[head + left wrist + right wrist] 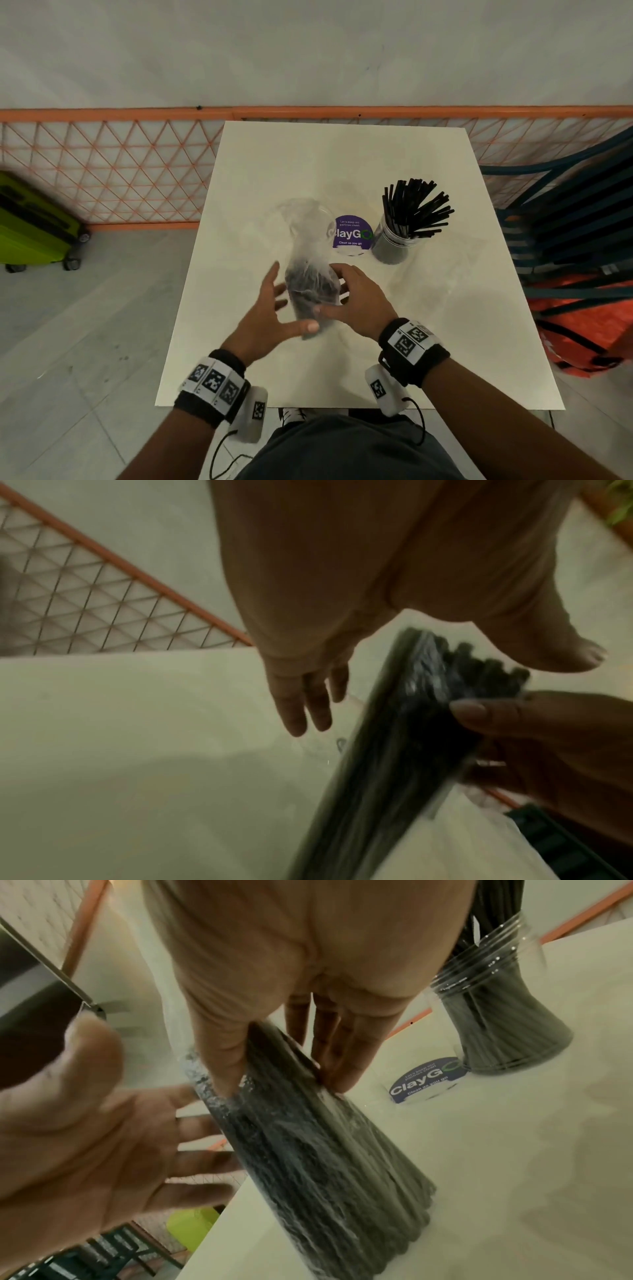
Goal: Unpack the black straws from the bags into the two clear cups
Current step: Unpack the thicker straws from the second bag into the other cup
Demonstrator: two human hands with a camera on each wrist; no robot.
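A clear plastic bag of black straws (310, 286) is tilted over the middle of the white table (445, 342). My right hand (342, 294) pinches it between thumb and fingers; the right wrist view shows that pinch (282, 1081) on the bag (308, 1150). My left hand (274, 301) is open with spread fingers just left of the bag, its thumb by the near end. In the left wrist view the bag (394, 737) is blurred. A clear cup (394, 240) holding several black straws (416, 205) stands to the right. Whether the clear rounded shape at the bag's far end is a cup, I cannot tell.
A purple round sticker (351, 234) lies on the table between bag and cup. An orange mesh fence (120, 164) runs behind the table. A green suitcase (30, 226) stands on the floor at left. Stacked dark chairs (575, 222) and an orange bag (589, 329) crowd the right side.
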